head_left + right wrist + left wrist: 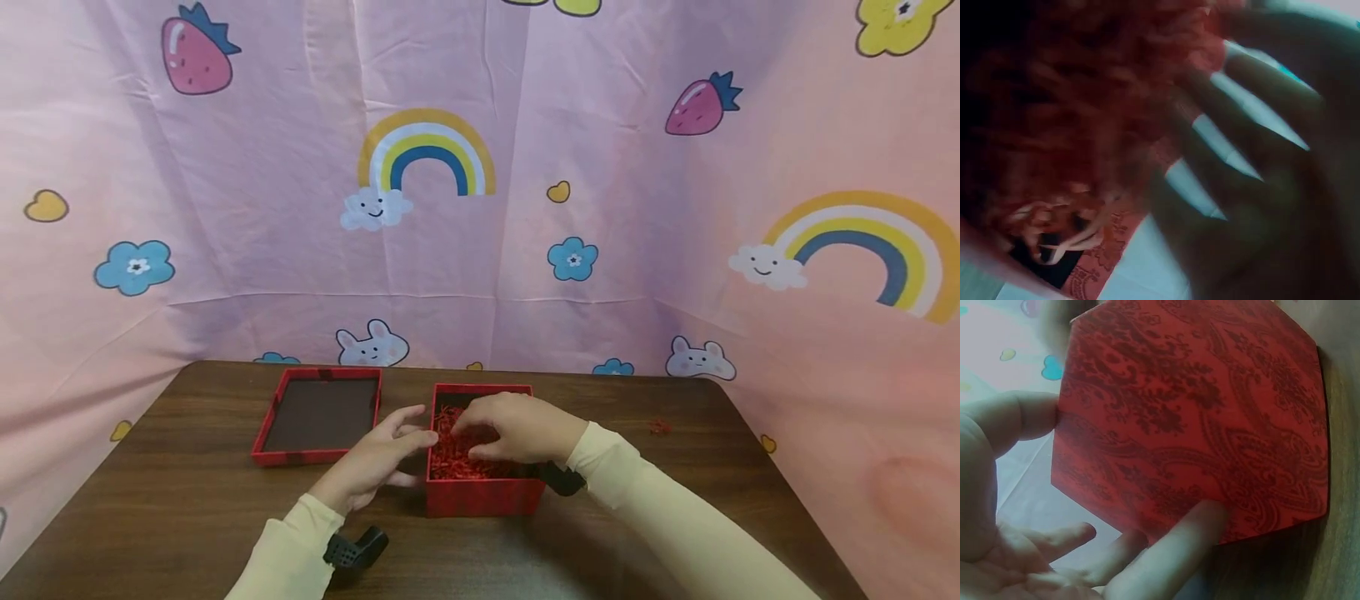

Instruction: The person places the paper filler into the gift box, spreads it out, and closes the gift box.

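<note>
A red box [483,498] with a dark floral pattern stands open-topped on the table, filled with crinkled red shredded paper [453,460]. My left hand [371,460] is at the box's left side, thumb and fingers loosely spread. In the left wrist view its thumb meets one edge of the patterned box [1191,419], and a blurred finger lies before the wall. Over the box opening, my right hand [525,429] reaches down with bent, parted fingers. The right wrist view shows those fingers [1210,119] spread at the shredded paper [1079,112], their tips blurred.
To the left lies a shallow red lid [322,415] with its dark inside facing up. A small tuft of red shreds [659,426] sits on the brown wooden table [150,500] at the right. A printed curtain [450,258] surrounds the back and sides.
</note>
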{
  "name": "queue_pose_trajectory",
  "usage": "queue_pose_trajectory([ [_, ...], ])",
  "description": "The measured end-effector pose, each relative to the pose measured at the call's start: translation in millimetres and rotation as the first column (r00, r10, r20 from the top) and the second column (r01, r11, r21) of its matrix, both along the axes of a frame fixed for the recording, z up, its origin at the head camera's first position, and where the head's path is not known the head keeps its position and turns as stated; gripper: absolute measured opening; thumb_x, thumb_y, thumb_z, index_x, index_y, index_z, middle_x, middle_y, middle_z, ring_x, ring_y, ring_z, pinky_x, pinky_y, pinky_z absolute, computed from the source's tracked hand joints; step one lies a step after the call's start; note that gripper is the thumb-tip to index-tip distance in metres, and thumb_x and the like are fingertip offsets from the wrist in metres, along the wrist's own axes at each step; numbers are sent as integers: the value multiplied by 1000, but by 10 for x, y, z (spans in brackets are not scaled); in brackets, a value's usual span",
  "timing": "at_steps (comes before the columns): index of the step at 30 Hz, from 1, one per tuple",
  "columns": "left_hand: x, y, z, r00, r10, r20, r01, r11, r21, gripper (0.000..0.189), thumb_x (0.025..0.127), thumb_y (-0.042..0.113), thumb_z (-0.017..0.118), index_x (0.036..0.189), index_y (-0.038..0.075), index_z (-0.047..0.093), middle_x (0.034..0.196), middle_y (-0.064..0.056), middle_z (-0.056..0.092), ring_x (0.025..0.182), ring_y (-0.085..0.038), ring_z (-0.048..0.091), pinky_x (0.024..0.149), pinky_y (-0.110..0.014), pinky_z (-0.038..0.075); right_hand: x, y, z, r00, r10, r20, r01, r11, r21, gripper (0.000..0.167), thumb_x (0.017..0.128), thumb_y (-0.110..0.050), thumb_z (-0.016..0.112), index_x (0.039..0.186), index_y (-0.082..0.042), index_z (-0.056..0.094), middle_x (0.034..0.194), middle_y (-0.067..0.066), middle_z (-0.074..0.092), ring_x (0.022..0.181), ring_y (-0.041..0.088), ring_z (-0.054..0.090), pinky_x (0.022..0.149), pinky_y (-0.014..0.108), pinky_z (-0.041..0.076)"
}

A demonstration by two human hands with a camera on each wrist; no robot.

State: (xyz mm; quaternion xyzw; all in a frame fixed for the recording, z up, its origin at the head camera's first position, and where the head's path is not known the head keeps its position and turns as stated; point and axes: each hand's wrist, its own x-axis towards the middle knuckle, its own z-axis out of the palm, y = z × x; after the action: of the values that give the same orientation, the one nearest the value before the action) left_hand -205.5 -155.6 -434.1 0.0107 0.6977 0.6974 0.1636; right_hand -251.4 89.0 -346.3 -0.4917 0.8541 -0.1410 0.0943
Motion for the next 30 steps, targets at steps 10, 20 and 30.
queue_pose_trajectory([
  [10,22,-18,39,998,-68,17,67,997,24,76,101,30,65,162,13,24,145,-24,51,142,-50,42,81,-55,62,-31,-5,-93,995,-3,98,-17,979,202,40,95,-23,77,133,-16,67,130,-5,67,123,8,59,108,28,47],
  [20,27,-25,42,998,-67,15,67,997,24,75,102,31,65,162,13,24,147,-25,50,140,-50,43,81,-54,62,-50,214,154,990,-6,139,-4,998,68,42,96,-22,75,136,-12,66,135,-1,65,127,15,60,109,37,48],
  [30,34,-22,58,997,-77,7,77,997,21,76,102,31,64,162,12,23,148,-26,48,141,-51,43,82,-54,62,-151,998,291,992,-126,-2,125,990,-71,37,97,-22,75,132,-16,67,128,-2,67,121,22,64,101,44,55],
])
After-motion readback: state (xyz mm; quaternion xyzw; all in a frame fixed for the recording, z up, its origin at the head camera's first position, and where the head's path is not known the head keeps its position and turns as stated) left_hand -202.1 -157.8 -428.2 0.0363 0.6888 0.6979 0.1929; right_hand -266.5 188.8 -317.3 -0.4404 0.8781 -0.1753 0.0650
